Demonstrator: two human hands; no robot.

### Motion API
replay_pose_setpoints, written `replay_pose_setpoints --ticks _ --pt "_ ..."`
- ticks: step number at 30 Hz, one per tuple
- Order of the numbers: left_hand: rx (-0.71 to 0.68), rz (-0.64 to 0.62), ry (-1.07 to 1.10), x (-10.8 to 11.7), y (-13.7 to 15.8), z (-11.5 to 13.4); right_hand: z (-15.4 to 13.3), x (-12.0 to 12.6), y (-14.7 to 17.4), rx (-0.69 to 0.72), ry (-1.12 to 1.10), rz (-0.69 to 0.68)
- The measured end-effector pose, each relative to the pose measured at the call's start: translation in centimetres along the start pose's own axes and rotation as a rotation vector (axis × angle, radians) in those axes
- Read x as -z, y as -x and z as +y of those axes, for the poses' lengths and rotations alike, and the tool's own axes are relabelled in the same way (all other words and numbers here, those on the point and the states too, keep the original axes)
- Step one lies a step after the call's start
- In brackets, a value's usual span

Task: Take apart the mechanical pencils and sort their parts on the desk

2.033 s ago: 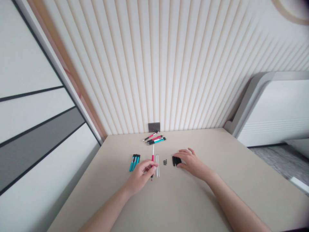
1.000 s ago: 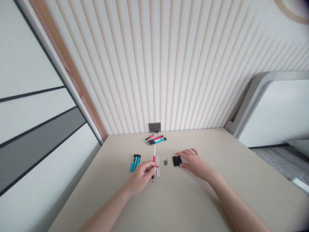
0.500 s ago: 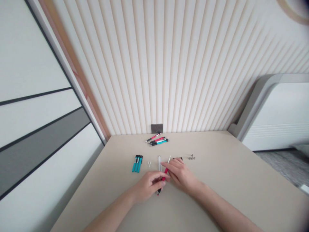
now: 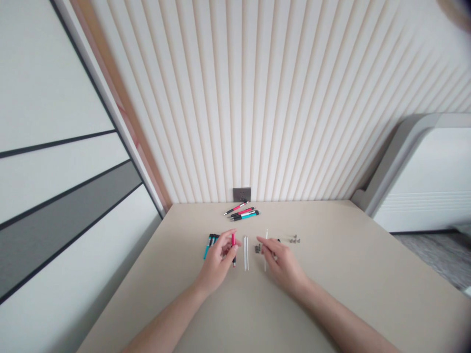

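Note:
My left hand point(image 4: 216, 262) is closed round a pink pen barrel point(image 4: 233, 239) with a black grip, which stands nearly upright between thumb and fingers. My right hand point(image 4: 282, 260) pinches a thin white pen refill point(image 4: 266, 234), its lower end showing below the fingers. Between the hands, several white refills point(image 4: 246, 255) lie side by side on the table. Small dark parts point(image 4: 257, 249), too small to name, lie by my right fingertips. Blue pen barrels point(image 4: 207, 247) with black ends are partly hidden behind my left hand.
Several assembled pens point(image 4: 245, 214), red and blue, lie at the table's back edge below a dark wall socket point(image 4: 242, 194). Small grey pieces point(image 4: 295, 240) sit right of my right hand. A ribbed wall point(image 4: 235, 98) closes off the back of the beige table point(image 4: 331, 235).
My hands have moved apart. The white refill, earlier in line with the pink barrel, is now separate in my right hand. My left hand has raised the barrel and moved left and away from me.

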State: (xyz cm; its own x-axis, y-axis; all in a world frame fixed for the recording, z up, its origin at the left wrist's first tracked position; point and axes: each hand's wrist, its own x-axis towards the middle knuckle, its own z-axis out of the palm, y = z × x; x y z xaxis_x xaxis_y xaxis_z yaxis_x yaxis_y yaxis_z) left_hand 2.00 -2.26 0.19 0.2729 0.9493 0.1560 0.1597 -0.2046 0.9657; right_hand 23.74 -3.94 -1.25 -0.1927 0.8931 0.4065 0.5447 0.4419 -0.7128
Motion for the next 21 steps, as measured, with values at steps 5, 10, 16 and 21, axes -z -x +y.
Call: replay_pose_setpoints --ticks 5,10,16,21 --pt "0.004 0.029 0.0 0.0 -0.2 -0.4 -1.1 -1.8 0.0 -0.005 0.198 -0.123" --pt "-0.012 -0.035 -0.014 -0.1 0.0 -0.3 -1.8 -1.8 -0.3 0.019 0.367 -0.139" --pt "-0.004 -0.029 -0.039 0.1 -0.1 -0.3 -2.0 -1.4 0.5 0.168 0.374 -0.209" --pt "-0.005 -0.015 -0.033 0.0 -0.1 -0.3 -1.6 -1.6 0.9 0.219 0.415 -0.284"
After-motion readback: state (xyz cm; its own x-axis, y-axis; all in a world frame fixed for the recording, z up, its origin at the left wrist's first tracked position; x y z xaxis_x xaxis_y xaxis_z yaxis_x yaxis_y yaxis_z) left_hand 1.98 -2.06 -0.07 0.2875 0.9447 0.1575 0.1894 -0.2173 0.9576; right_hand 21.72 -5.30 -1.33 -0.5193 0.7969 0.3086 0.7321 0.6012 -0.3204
